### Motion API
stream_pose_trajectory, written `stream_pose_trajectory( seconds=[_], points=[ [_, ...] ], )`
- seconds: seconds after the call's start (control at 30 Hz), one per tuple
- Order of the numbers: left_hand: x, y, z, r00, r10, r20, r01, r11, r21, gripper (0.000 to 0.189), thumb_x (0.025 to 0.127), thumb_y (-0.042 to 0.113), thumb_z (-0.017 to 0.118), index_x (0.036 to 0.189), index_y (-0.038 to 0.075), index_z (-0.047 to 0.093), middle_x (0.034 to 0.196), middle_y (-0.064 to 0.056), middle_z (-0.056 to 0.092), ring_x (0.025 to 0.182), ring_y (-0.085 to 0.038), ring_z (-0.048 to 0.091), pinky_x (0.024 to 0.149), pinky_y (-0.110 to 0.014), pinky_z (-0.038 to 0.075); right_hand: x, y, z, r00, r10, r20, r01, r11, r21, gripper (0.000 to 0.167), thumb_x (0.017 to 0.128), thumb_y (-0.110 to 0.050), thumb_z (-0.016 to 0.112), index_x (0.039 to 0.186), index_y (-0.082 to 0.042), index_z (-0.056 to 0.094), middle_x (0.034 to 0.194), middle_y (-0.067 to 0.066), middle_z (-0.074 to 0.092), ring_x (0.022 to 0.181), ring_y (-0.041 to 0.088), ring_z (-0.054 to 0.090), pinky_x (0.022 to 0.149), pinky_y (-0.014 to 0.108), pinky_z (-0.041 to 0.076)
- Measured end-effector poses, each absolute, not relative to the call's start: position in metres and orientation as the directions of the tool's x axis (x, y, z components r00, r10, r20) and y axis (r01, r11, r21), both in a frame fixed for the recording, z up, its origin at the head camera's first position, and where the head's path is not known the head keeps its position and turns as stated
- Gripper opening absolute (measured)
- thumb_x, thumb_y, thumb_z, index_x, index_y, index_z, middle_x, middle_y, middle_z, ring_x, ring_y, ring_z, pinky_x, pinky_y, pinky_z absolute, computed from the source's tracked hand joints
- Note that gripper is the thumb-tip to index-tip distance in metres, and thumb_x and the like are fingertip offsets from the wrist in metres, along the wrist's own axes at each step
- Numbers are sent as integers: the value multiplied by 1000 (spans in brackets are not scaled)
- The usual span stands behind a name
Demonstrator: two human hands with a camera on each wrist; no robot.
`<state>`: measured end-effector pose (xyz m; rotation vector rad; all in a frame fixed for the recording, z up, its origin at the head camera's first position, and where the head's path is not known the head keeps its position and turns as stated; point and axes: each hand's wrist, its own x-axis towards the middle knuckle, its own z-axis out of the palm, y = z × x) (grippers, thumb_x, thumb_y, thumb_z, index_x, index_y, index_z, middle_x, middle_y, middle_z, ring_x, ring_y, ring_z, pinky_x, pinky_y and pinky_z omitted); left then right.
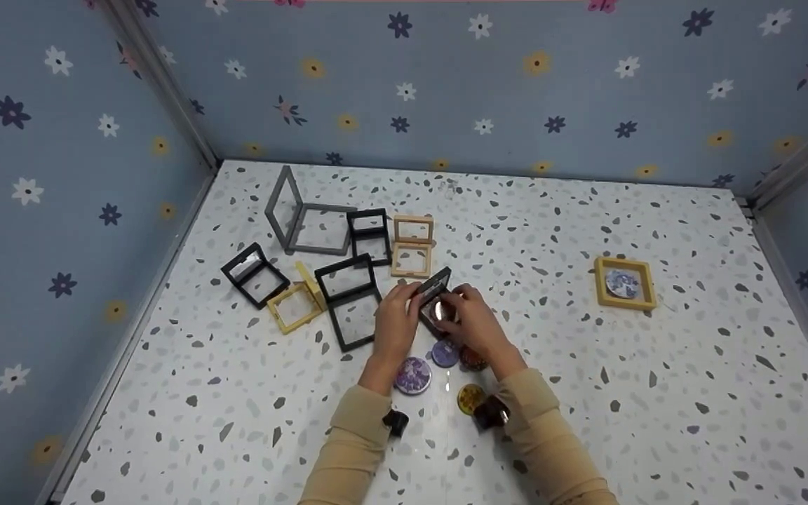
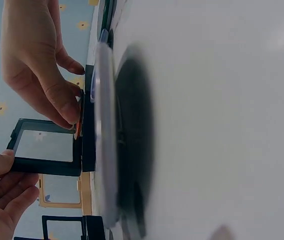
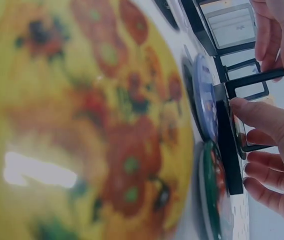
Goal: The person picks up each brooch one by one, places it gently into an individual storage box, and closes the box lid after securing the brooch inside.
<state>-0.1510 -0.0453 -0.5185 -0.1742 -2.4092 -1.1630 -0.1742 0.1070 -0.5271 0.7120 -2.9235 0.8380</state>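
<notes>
Mid-picture, the left hand (image 1: 397,319) gripped the black case (image 1: 436,282); the right hand (image 1: 477,319) pinched a disc (image 1: 441,311), apparently seating it; level release seemed required.

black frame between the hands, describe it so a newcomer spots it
On the speckled table, find the left hand and right hand near the middle. Between them is the hinged black frame. Unlike the other black frames, its lid is being held.

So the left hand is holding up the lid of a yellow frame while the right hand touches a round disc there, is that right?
Not quite: the frame is black, not yellow, as the head view shows. The left hand is holding up its lid, and the right hand touches a round disc there, as you said.
</notes>
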Motion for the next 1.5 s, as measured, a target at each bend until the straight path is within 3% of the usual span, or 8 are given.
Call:
stream_pose_trajectory(
  seconds=[0.17, 0.47, 0.6, 0.77, 1.0, 1.5],
  points=[
    [-151, -45, -519, -888, -82, 453, 305, 631, 713, 17, 82, 3, 61, 98, 0, 65, 88, -8, 62, 81, -19, 60, 72, -32, 48, -171, 112, -525, -909, -401, 113, -392, 731, -559, 41, 74, -25, 71, 108, -5, 61, 97, 9, 50, 79, 18, 48, 67, 32, 43],
    [-151, -44, -519, -883, -81, 462, 312, 634, 707, 17, 82, 3, 60, 98, 0, 64, 89, -8, 63, 84, -18, 60, 73, -30, 48, -167, 125, -527, -928, -361, 95, -344, 728, -594, 57, 67, -24, 78, 113, 2, 57, 101, 13, 52, 88, 24, 52, 77, 35, 45],
    [-151, -44, -519, -881, -85, 465, 312, 634, 708, 16, 82, 3, 61, 97, 1, 65, 88, -7, 62, 83, -18, 60, 72, -30, 48, -167, 130, -528, -941, -332, 70, -303, 731, -611, 61, 65, -25, 79, 114, 3, 56, 99, 13, 54, 84, 24, 53, 75, 36, 44],
    [-151, -44, -519, -882, -82, 464, 312, 636, 706, 16, 82, 4, 61, 97, 1, 65, 88, -7, 62, 82, -18, 60, 72, -30, 48, -168, 134, -529, -946, -317, 67, -285, 717, -636, 55, 65, -19, 79, 110, 6, 57, 90, 12, 56, 77, 23, 53, 73, 36, 45],
    [-150, -44, -519, -879, -64, 472, 324, 647, 691, 17, 82, 5, 61, 98, 0, 64, 89, -7, 63, 83, -18, 61, 73, -29, 48, -170, 134, -532, -944, -318, 87, -297, 703, -646, 35, 66, -17, 78, 94, 1, 66, 76, 6, 55, 69, 18, 47, 65, 33, 41],
    [-146, -40, -515, -879, -34, 475, 339, 654, 676, 13, 83, 7, 61, 93, 0, 65, 86, -7, 63, 78, -16, 60, 70, -27, 48, -170, 133, -535, -959, -276, 69, -248, 690, -680, 32, 66, -13, 77, 93, 1, 66, 80, 6, 55, 73, 20, 53, 69, 33, 45]
  ],
)
